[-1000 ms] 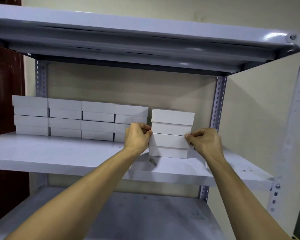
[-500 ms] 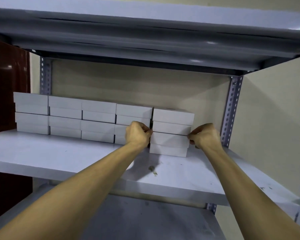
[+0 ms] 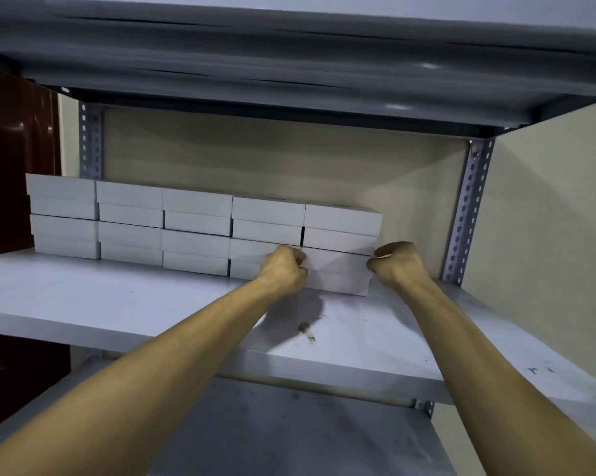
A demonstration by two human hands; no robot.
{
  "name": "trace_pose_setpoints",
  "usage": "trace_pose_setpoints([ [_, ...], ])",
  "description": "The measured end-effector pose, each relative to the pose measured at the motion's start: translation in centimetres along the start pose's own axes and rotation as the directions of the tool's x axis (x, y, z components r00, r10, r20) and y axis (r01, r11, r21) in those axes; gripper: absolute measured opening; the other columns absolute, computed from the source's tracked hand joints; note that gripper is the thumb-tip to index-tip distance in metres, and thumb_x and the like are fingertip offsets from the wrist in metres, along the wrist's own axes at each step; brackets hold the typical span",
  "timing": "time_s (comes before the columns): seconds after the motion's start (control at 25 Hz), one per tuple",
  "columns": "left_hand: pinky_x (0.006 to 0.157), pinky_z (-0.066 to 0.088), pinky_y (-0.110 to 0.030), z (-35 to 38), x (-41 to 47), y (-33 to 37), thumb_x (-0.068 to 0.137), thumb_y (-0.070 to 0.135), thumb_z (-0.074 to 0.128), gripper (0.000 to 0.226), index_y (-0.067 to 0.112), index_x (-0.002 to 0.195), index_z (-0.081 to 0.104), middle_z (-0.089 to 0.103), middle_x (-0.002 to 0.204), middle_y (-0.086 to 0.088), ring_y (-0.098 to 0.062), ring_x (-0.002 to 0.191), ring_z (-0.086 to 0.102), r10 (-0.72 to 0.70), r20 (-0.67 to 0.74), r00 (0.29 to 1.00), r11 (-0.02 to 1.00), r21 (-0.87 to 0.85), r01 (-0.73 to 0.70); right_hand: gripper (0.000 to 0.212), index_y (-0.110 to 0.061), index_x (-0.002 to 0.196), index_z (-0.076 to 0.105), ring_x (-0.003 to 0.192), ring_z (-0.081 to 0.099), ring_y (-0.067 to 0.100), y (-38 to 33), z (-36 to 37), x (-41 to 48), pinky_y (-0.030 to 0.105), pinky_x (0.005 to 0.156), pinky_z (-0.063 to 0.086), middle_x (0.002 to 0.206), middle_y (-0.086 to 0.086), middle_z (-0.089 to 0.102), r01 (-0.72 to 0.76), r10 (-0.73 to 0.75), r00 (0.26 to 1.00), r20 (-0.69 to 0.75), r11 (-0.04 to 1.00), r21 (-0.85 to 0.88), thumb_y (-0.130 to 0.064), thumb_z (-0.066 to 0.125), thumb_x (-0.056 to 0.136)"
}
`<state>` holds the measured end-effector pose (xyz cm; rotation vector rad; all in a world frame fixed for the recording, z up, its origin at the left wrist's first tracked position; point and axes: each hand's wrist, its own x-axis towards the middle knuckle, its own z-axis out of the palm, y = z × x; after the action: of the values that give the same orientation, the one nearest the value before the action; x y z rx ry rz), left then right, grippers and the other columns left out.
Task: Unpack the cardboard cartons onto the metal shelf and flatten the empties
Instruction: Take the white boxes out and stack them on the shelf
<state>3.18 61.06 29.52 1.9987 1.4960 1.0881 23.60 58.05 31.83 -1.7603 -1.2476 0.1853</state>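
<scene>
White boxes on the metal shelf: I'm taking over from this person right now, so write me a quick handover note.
Hands: left hand and right hand, fingers curled, gripping the lower sides of the rightmost stack of white boxes.
Boxes: five stacks in a row at the back of the middle shelf; the rightmost sits beside the fourth stack.
Done: five stacks shelved.
Left: release this stack; no cartons are in view, so how many remain to unpack or flatten cannot be told.
</scene>
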Motion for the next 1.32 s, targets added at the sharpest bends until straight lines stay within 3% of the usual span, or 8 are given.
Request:
trace_pose_setpoints([
  [0.12,0.110,0.043,-0.034,-0.1,0.0,0.0,0.096,0.011,0.054,0.043,0.015,0.139,0.057,0.058,0.142,-0.006,-0.026,0.130,0.054,0.006,0.059,0.998,0.999,0.040,-0.009,0.046,-0.008,0.136,0.059,0.107,0.063,0.030,-0.2,0.0,-0.2,0.025,0.083,0.046,0.123,0.014,0.066,-0.007,0.008,0.997,0.075,1.000,-0.006,-0.013,0.067,0.090],
  [0.24,0.112,0.041,-0.035,-0.2,-0.4,0.1,0.098,0.014,0.053,0.046,0.015,0.144,0.052,0.053,0.147,-0.005,-0.026,0.130,0.054,0.026,0.092,0.995,0.996,0.086,-0.034,0.052,-0.010,0.141,0.054,0.101,0.063,0.028,-0.2,0.3,-0.3,0.024,0.083,0.044,0.120,0.012,0.066,0.013,-0.011,0.993,0.115,1.000,-0.019,-0.014,0.066,0.091],
  [0.4,0.112,0.039,-0.032,-0.3,-1.5,0.3,0.099,0.016,0.053,0.045,0.017,0.144,0.052,0.052,0.147,-0.006,-0.026,0.132,0.051,0.055,0.106,0.993,0.990,0.121,-0.068,0.060,-0.009,0.147,0.047,0.113,0.063,0.030,-0.2,0.1,-0.7,0.029,0.092,0.049,0.129,0.011,0.064,0.019,-0.014,0.989,0.150,0.999,-0.030,-0.017,0.067,0.091],
  [0.6,0.108,0.043,-0.035,-1.0,-3.1,0.4,0.097,0.018,0.052,0.045,0.020,0.142,0.053,0.057,0.140,-0.009,-0.027,0.130,0.052,0.164,0.097,0.982,0.969,0.172,-0.179,0.060,-0.010,0.149,0.044,0.113,0.059,0.024,-0.4,-0.5,-3.1,0.026,0.085,0.043,0.141,0.009,0.057,0.123,-0.111,0.984,0.136,0.989,-0.078,-0.020,0.064,0.093],
  [0.72,0.106,0.044,-0.042,-1.3,-4.2,0.6,0.097,0.021,0.052,0.044,0.024,0.141,0.053,0.060,0.138,-0.006,-0.028,0.129,0.051,0.240,0.058,0.969,0.944,0.217,-0.247,0.056,-0.013,0.147,0.048,0.128,0.056,0.022,-1.1,-0.4,-5.3,0.025,0.093,0.043,0.146,0.007,0.055,0.238,-0.232,0.967,0.103,0.970,-0.048,-0.021,0.063,0.093],
  [0.88,0.109,0.039,-0.047,-2.1,-6.1,0.5,0.098,0.025,0.051,0.043,0.026,0.140,0.052,0.061,0.137,0.000,-0.028,0.131,0.047,0.313,0.000,0.950,0.911,0.281,-0.300,0.051,-0.015,0.145,0.050,0.133,0.053,0.019,-2.1,0.4,-8.2,0.027,0.102,0.041,0.146,0.004,0.055,0.342,-0.336,0.936,0.104,0.938,-0.048,-0.022,0.061,0.096],
  [1.04,0.109,0.032,-0.044,-4.3,-8.0,-0.3,0.098,0.029,0.049,0.040,0.028,0.138,0.054,0.060,0.137,0.003,-0.027,0.130,0.046,0.309,-0.065,0.949,0.895,0.358,-0.267,0.048,-0.020,0.144,0.052,0.133,0.052,0.015,-3.0,1.6,-10.4,0.023,0.103,0.038,0.146,-0.001,0.056,0.393,-0.391,0.913,0.120,0.919,0.001,-0.024,0.060,0.097],
  [1.32,0.107,0.034,-0.040,-9.0,-12.7,-3.0,0.099,0.030,0.049,0.031,0.031,0.128,0.060,0.063,0.130,0.011,-0.019,0.126,0.048,0.248,-0.213,0.945,0.934,0.312,-0.175,0.038,-0.024,0.136,0.060,0.127,0.055,0.006,-5.8,4.4,-14.7,0.024,0.105,0.041,0.137,-0.010,0.062,0.473,-0.498,0.856,0.143,0.863,0.177,-0.027,0.061,0.099],
])
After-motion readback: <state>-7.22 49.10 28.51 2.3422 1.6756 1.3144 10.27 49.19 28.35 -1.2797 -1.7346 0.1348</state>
